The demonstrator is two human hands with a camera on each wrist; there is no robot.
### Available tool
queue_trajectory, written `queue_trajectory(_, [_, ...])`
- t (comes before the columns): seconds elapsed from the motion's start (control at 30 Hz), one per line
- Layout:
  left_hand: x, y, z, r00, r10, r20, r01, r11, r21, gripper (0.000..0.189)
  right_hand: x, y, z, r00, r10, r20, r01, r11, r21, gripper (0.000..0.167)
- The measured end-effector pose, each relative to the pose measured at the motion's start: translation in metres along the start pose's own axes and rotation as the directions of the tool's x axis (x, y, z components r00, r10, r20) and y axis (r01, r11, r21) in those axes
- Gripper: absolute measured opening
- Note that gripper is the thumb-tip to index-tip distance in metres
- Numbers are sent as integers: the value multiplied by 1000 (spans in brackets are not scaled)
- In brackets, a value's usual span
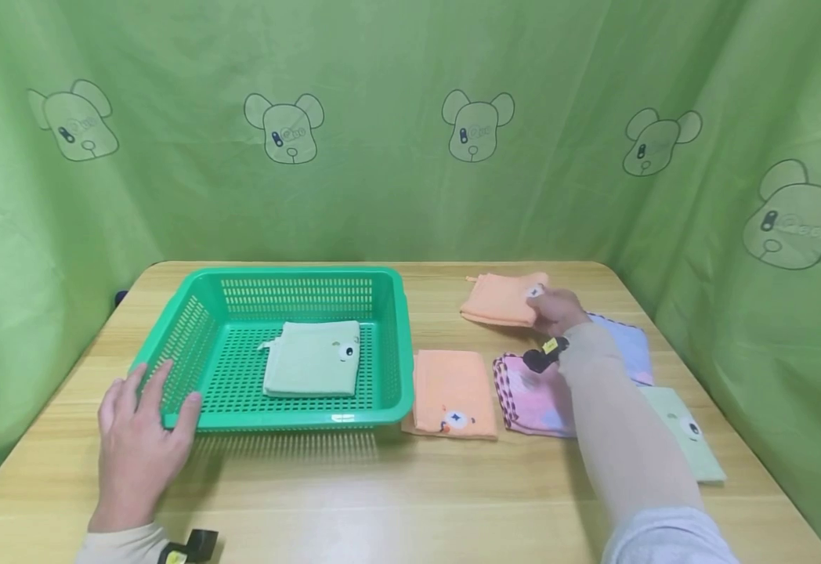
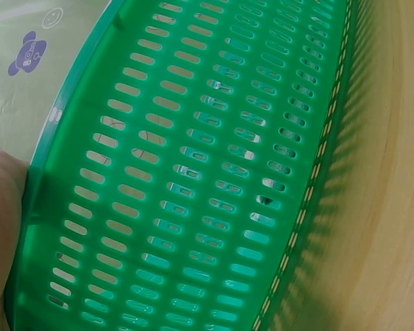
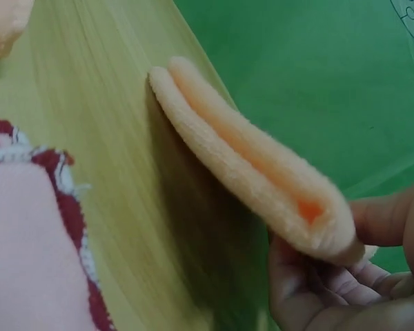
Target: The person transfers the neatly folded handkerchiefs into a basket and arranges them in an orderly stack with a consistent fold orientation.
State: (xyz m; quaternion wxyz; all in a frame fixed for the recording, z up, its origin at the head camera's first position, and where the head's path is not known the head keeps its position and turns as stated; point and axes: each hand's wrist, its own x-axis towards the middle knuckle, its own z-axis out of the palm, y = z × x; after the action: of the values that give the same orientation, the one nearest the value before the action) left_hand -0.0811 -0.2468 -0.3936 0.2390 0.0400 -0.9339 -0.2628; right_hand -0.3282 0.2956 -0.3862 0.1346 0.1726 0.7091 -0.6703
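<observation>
At the back right of the table, my right hand (image 1: 558, 311) pinches the right edge of a folded orange towel (image 1: 500, 299). The right wrist view shows this towel (image 3: 252, 162) edge-on, its near end between thumb and fingers and its far end close to the tabletop. My left hand (image 1: 144, 439) rests at the front left corner of a green plastic basket (image 1: 298, 419), fingers spread over the rim. Inside that basket lies a folded pale green towel (image 1: 308, 360) with an embroidered face. In the left wrist view, the basket's slotted side (image 2: 186, 172) fills the middle.
Right of the basket lie another folded orange towel (image 1: 456, 388) and a pink towel (image 1: 533, 395) with a checked edge. A blue towel (image 1: 625, 345) and a second pale green towel (image 1: 685, 431) lie further right, partly behind my right arm. Green curtains (image 1: 382, 211) surround the wooden table (image 1: 354, 501).
</observation>
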Motion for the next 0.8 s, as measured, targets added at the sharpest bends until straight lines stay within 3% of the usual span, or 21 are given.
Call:
queue_trajectory(0.23, [0,1,0,1000,-9,5,9,1000,-3,59,-3,-9,4,999,-41,-5,41,999,-14,64])
queue_trajectory(0.53, [1,1,-1,1000,-4,2,4,1000,-6,59,-14,-24,14,999,-48,-4,48,988,150,60])
queue_trajectory(0.8, [0,1,-1,1000,-6,-1,6,1000,-3,58,-14,-28,17,998,-67,-11,68,989,128,56])
